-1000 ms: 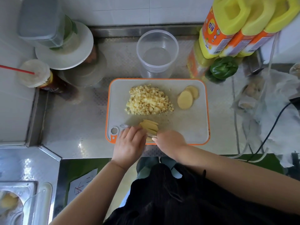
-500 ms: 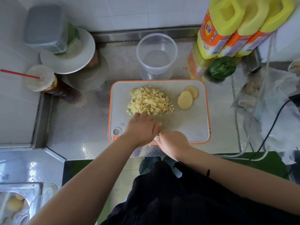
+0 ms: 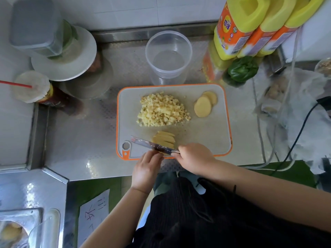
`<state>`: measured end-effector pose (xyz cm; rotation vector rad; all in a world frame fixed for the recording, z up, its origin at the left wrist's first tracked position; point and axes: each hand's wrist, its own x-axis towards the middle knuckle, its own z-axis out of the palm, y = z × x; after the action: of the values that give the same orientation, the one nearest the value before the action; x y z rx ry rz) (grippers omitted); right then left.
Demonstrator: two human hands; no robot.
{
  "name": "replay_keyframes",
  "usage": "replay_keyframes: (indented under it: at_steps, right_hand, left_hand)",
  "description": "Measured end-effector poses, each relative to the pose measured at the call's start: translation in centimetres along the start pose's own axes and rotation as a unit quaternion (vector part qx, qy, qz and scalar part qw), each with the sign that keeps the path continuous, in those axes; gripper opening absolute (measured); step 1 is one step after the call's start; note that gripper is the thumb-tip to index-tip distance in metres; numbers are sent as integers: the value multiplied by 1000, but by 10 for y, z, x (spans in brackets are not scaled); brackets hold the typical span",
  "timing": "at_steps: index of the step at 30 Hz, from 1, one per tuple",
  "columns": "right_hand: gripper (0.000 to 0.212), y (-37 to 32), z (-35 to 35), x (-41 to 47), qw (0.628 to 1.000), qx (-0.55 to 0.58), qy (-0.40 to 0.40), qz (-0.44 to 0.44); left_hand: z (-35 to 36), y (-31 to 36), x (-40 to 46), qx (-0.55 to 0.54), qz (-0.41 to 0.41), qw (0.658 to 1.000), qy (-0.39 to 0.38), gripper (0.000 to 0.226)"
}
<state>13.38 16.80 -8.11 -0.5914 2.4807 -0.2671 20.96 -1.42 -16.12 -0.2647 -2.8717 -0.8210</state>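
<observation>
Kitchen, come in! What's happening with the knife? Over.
Right hand grips knife. Left hand touches its blade. Potato strips under it, not diced. Nothing blocking.

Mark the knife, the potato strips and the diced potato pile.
knife (image 3: 143, 141): head view, middle of the blade.
potato strips (image 3: 165, 139): head view, centre of the fanned stack.
diced potato pile (image 3: 162, 110): head view, top of the heap.

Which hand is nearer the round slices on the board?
Right. The right hand, gripping the knife, sits almost directly below the round slices; the left hand is farther left.
</observation>
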Motion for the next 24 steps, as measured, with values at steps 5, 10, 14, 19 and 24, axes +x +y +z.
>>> replay_keyframes:
  at_steps: [5, 10, 14, 19, 24]
  right_hand:
    - [33, 0, 0, 1, 1000, -14, -17, 0]
    - [35, -1, -2, 1, 999, -15, -28, -10]
    - [28, -6, 2, 7, 998, -27, -48, -9]
    - [9, -16, -1, 20, 993, -78, -88, 15]
    - [11, -17, 3, 19, 992, -85, -96, 4]
  left_hand:
    - [3, -3, 2, 16, -17, 1000, -21, 35]
    - [5, -4, 4, 27, -6, 1000, -9, 33]
    - [6, -5, 3, 20, -6, 1000, 5, 32]
    - [11, -6, 2, 9, 0, 1000, 24, 23]
    - [12, -7, 0, 8, 10, 999, 32, 16]
